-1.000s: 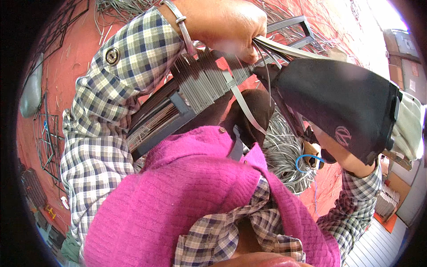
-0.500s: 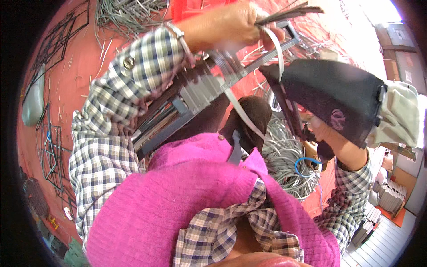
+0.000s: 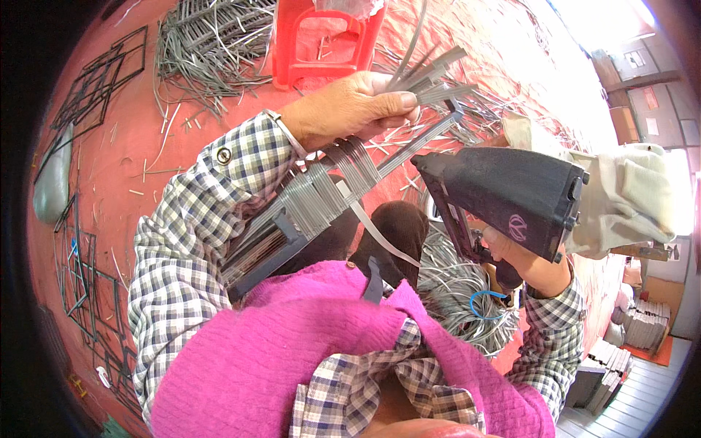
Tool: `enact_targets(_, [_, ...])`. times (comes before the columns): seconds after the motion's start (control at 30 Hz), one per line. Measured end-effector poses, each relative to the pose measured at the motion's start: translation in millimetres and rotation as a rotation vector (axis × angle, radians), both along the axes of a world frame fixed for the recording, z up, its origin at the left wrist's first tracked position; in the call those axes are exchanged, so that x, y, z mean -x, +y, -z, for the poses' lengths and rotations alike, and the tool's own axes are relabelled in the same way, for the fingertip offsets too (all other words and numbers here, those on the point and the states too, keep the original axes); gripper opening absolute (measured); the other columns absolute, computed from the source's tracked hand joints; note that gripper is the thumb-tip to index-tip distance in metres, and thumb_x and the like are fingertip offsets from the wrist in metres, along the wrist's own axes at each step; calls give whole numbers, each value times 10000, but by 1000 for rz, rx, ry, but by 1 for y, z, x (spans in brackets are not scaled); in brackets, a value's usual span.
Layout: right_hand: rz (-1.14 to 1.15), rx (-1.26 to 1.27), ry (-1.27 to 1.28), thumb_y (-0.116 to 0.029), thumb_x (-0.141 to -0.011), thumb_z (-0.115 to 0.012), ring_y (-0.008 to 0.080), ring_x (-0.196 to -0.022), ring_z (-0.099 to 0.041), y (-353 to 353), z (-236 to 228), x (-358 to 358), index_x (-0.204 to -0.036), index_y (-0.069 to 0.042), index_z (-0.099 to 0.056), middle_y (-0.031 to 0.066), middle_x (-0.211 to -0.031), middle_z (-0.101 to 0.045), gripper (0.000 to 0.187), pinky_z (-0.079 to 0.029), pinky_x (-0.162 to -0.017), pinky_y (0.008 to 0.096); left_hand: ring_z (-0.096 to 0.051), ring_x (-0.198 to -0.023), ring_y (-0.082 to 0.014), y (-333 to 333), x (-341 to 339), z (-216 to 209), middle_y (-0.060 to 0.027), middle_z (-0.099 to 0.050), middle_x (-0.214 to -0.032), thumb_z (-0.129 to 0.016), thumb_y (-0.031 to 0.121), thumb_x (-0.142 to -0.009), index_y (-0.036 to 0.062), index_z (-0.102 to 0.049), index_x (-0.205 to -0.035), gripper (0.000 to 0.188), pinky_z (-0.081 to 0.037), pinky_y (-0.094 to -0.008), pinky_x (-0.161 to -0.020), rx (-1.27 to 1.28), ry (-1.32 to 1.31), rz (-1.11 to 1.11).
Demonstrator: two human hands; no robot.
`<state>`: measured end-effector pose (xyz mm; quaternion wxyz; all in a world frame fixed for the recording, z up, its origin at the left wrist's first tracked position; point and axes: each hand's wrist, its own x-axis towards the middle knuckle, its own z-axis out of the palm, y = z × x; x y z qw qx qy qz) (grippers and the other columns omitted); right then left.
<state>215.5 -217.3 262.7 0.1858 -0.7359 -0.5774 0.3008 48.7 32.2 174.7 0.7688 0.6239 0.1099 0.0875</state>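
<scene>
A dark metal frame point(image 3: 293, 235) slants across my lap, wrapped partway with flat grey plastic strips point(image 3: 319, 197). At the frame's far end my left hand point(image 3: 372, 109) is closed on a bunch of loose grey strips point(image 3: 438, 73), whose ends fan out to the right. One pale strip point(image 3: 380, 235) trails from the wrapped part down toward my right side. My right hand point(image 3: 504, 247) grips the handle of a black staple gun point(image 3: 504, 190). The gun's nose points at the frame and stays apart from it. Most of the right fingers are hidden behind the gun.
A coil of grey strips point(image 3: 467, 292) with a blue tie lies beside my right knee. Ahead stand a red plastic stool point(image 3: 328, 71) and a heap of strips point(image 3: 212, 51). Thin black frames point(image 3: 91, 87) lie at left. Beige cloth point(image 3: 624, 193) is beyond the gun.
My left hand has come down and nearer to the frame with the strips. The pale strip no longer loops up to that hand. The staple gun has shifted left and a little lower.
</scene>
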Motion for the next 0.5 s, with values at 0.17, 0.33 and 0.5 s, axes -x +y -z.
enact_targets(0.17, [75,-26,70,-72,-702,-760,244,-944,-588,-7,8,-5,-1058,-31,-609,123,-1061,-606,389,-452,-838,350,-401,-493,-20,13,7,-11,50,-467,-608,-585,150,-884,5,-619,-981,178,-318,-183,-440,-213,46,94])
enact_targets(0.33, [46,-112,-132,-109,-675,-781,260,-964,-586,-14,25,-15,-1044,-57,-629,116,-1054,-614,402,-425,-882,382,-449,-599,-6,11,14,-20,52,-519,-646,-580,130,-878,0,-643,-922,151,-384,-194,-533,-617,207,140])
enact_targets(0.5, [-234,-324,-421,-113,-676,-774,271,-981,-588,-17,32,-17,-1051,-86,-647,96,-1045,-627,397,-416,-902,386,-525,-587,-83,4,12,-32,-17,-606,-674,-624,158,-832,50,-675,-880,129,-409,-248,-530,-593,192,135])
